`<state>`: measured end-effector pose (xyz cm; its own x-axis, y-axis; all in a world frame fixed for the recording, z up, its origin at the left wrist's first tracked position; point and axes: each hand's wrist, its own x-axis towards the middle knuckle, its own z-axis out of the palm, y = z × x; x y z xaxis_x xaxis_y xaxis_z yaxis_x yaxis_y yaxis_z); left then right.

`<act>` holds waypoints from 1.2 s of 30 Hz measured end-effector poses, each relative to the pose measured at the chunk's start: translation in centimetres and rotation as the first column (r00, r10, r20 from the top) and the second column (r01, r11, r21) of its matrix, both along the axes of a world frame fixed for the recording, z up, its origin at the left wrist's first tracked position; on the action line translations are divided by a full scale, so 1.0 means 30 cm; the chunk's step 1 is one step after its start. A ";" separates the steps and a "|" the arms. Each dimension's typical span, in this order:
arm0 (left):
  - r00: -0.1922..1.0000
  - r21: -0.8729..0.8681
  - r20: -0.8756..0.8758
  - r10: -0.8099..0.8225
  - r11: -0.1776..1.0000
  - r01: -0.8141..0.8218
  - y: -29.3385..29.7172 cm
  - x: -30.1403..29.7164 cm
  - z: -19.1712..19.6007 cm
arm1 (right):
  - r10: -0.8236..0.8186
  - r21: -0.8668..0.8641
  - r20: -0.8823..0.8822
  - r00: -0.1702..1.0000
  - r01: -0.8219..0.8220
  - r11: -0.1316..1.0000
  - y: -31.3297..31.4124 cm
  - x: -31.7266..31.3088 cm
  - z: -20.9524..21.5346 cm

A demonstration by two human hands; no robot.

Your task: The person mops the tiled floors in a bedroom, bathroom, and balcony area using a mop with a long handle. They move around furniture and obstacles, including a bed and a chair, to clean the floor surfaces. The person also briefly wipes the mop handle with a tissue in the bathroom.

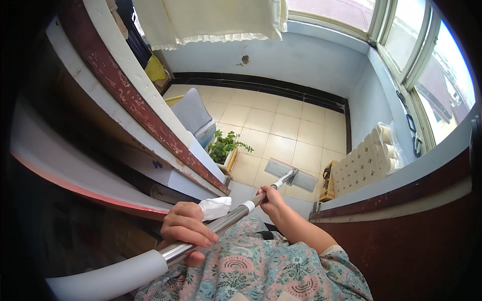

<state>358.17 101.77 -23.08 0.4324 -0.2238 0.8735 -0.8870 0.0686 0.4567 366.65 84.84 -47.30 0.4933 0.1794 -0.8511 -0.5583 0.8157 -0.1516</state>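
A flat mop runs from the lower left toward the middle, its metal pole slanting away from me. My left hand is wrapped round the upper pole, just past the white grip. A crumpled white tissue sticks out by that hand's knuckles. Farther down the pole, beyond a white collar, my right hand is closed round it. The grey rectangular mop head lies on the tiled floor by the doorway, joined to the pole by a swivel.
Left of the mop head stand a potted plant and a grey-and-blue bin. To its right are wrapped paper rolls and a small wooden crate. A worn door frame rises at my left; a dark red panel is at my right.
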 end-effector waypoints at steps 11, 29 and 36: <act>0.997 0.106 0.020 0.073 0.992 -0.075 0.016 0.640 0.018 | 0.104 -0.003 -0.003 0.995 -0.104 0.995 -0.066 0.581 -0.034; 0.973 -0.064 -0.113 0.203 0.975 -0.211 -0.189 1.539 -0.049 | 0.236 0.047 -0.004 0.972 -0.235 0.971 -0.171 1.659 -0.141; 0.927 0.062 -0.014 0.374 0.926 -0.373 -0.226 1.797 -0.030 | 0.393 0.125 0.080 0.916 -0.400 0.908 -0.117 2.041 -0.159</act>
